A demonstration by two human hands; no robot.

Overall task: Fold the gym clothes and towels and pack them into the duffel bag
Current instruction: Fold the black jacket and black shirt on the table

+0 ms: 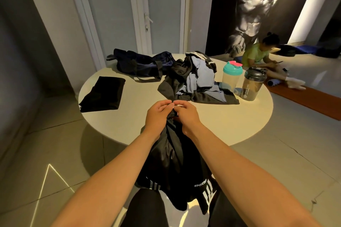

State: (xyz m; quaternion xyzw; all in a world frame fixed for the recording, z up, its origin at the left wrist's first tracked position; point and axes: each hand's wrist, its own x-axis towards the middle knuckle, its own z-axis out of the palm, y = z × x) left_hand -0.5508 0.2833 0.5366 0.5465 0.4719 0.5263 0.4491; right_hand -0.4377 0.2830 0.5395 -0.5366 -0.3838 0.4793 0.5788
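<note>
while both grips pinch the same bunched top end of a black striped garment [171, 162], the cloth hangs free below them, past the near rim of the counter [230, 125] and down toward the lap; left grip [156, 116] and right grip [186, 116] sit close together, fingers curled round the fabric, both clenched on it; probably held high so its own weight pulls it straight and an edge can be found before folding; white stripes and lettering show at the low end; what kind of garment it is, cannot tell; a folded black piece [103, 94] lies flat on the left of the counter, apart from the rest, likely parked there as done and waiting to be packed; an unfolded pile [195, 81] of black and light blue clothes sits mid counter, just beyond the hands, handy for the next picks; the duffel bag [136, 64] lies slumped at the far edge, a strap trailing toward the pile; whether it is unzipped, cannot tell; a teal-lidded shaker [232, 77] and a dark-lidded shaker [253, 84] stand upright just right of the pile; judged stage: early, one item folded, one in hand, pile left
</note>
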